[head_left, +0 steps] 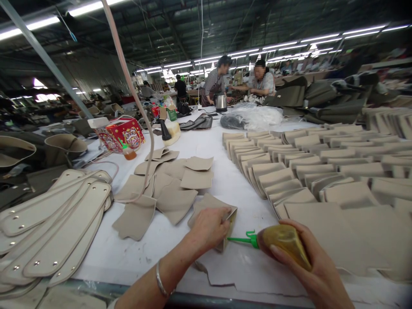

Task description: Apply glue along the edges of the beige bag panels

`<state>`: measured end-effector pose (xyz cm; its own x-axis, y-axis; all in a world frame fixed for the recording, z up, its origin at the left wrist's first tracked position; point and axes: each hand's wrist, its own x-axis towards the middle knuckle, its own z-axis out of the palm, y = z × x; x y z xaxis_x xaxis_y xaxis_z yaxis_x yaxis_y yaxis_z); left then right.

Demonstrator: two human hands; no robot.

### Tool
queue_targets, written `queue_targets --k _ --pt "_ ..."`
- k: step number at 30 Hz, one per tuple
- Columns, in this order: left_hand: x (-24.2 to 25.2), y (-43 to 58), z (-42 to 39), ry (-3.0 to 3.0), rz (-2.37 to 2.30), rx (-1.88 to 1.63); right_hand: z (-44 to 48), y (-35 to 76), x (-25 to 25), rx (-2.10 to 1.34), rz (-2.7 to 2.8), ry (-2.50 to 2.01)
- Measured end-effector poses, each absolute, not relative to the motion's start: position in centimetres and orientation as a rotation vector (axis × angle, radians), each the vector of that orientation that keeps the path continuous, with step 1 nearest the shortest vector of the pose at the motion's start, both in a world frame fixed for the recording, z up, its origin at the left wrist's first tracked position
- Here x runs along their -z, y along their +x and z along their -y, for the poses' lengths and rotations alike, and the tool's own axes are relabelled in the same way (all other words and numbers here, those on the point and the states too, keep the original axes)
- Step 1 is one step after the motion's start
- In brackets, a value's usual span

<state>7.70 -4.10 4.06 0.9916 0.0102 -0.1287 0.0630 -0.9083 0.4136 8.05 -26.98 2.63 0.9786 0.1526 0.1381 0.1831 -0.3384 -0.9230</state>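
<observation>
My left hand (209,227) is closed on a beige leather piece (206,204), with part of the piece folded up under the fingers. In my right hand (315,262) lies a squeeze bottle (283,242) of amber liquid, held on its side. Its green nozzle (240,240) points left, with the tip at the edge of the leather piece beside my left fingers. Several loose beige leather pieces (174,199) are spread on the white table (180,262) beyond my left hand.
Rows of overlapping beige pieces (289,176) cover the right side. Long pale panels with snaps (61,227) are stacked at left. A pink hose (128,86) hangs to the table. Farther back are a red box (125,133), another glue bottle (128,152), a kettle (220,102) and two people.
</observation>
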Motion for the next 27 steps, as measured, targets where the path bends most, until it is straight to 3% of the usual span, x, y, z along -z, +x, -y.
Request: queue_targets --k 16,27 --pt "-4.1 7.8 4.2 2.692 -0.069 0.16 27.6 8.9 -2.5 0.138 0.336 -1.988" --pt "-3.9 7.8 4.1 2.651 -0.064 0.119 27.0 7.5 -2.0 0.003 0.272 -1.902"
